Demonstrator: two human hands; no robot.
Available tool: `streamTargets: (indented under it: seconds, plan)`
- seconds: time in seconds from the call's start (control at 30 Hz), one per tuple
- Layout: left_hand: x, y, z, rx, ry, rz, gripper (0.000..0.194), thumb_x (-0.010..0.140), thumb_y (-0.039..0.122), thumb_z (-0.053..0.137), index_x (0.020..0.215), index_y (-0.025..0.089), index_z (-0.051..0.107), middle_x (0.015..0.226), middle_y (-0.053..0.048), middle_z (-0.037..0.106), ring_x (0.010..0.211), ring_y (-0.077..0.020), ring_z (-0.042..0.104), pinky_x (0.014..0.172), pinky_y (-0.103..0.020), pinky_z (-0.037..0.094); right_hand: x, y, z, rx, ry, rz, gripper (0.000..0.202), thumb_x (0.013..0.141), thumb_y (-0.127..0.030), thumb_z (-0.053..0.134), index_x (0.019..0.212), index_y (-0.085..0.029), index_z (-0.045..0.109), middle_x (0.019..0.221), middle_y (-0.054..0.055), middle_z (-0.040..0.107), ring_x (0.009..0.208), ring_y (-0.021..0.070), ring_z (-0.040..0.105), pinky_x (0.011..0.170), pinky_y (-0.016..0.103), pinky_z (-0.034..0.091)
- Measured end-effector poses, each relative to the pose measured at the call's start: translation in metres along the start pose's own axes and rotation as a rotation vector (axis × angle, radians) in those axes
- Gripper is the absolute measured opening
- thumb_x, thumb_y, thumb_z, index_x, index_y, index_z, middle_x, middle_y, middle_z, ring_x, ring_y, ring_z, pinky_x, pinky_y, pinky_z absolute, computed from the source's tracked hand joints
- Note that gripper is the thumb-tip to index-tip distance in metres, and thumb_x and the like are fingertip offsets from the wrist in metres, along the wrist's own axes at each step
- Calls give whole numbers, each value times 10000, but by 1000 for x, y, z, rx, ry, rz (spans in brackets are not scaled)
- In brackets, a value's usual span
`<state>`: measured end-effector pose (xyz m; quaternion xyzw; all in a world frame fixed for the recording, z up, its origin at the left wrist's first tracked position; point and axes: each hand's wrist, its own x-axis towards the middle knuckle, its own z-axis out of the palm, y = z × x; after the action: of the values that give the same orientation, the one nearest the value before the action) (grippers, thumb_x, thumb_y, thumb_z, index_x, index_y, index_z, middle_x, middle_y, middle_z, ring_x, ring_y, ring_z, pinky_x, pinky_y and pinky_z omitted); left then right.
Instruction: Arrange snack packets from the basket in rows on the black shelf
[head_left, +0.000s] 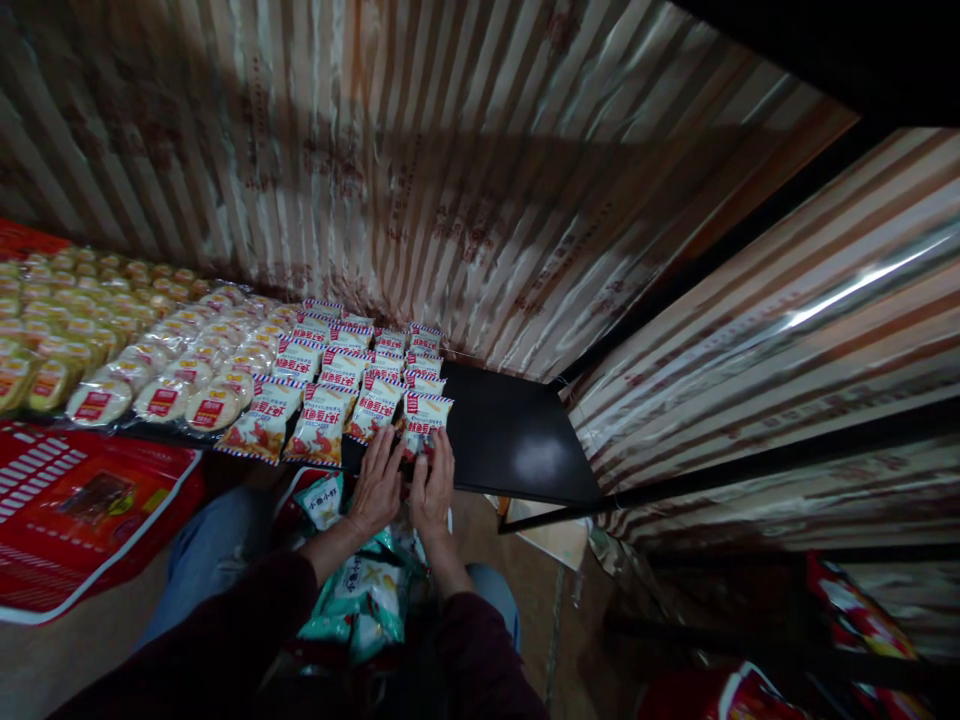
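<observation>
Rows of small white snack bags (322, 422) with red lettering and striped tops stand on a black shelf (525, 430). The front bag of the rightmost row (426, 418) has my right hand (433, 487) at its lower edge, fingers stretched and touching it. My left hand (380, 482) lies just to the left, its fingertips at the base of the neighbouring bag (375, 405), fingers extended. Neither hand is wrapped round a bag. Below my hands, green snack bags (367, 590) lie in a container between my knees.
Round packaged cakes (166, 397) and yellow packets (52, 380) fill the shelf's left part. A red basket (90, 510) stands at the left. Black shelf posts (720, 250) and plastic-wrapped corrugated sheeting (465, 170) border the shelf. Red packages (862, 620) show at the lower right.
</observation>
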<state>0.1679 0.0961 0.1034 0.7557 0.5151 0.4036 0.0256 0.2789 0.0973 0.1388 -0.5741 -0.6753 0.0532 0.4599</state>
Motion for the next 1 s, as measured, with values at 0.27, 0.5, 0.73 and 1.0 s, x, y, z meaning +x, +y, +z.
streamTargets:
  seconds: [0.27, 0.5, 0.73, 1.0]
  plan:
    - [-48, -12, -28, -111, 27, -1, 656, 867, 100, 358, 1478, 161, 127, 1522, -146, 252, 1425, -253, 170, 1086, -480, 358, 6, -49, 23, 136, -234, -127, 415, 954, -277, 339, 1325, -153, 478, 1397, 125, 479, 1330, 195, 403, 1094, 417, 367]
    - [-103, -43, -61, -82, -104, -203, 408, 814, 71, 377, 1159, 161, 576, 1433, -110, 411, 1366, -254, 320, 1089, -490, 364, -42, -44, 35, 173, -337, -104, 361, 921, -222, 384, 1227, -184, 571, 1250, 109, 607, 1196, 189, 537, 1028, 393, 442]
    - [-124, -76, -58, -26, -212, -526, 396, 759, 104, 431, 1122, 113, 590, 1315, -149, 518, 1277, -286, 436, 1080, -486, 373, -93, 5, 11, -29, -347, 174, 338, 881, -233, 400, 1099, -159, 647, 1178, 121, 639, 1138, 222, 567, 999, 413, 447]
    - [-130, -60, -57, 5, -135, -358, 369, 834, 134, 387, 1148, 132, 580, 1374, -147, 467, 1308, -273, 410, 1060, -486, 402, -119, 16, -12, -87, -426, 191, 367, 906, -306, 382, 1072, -147, 669, 1091, 122, 687, 1051, 232, 625, 936, 409, 495]
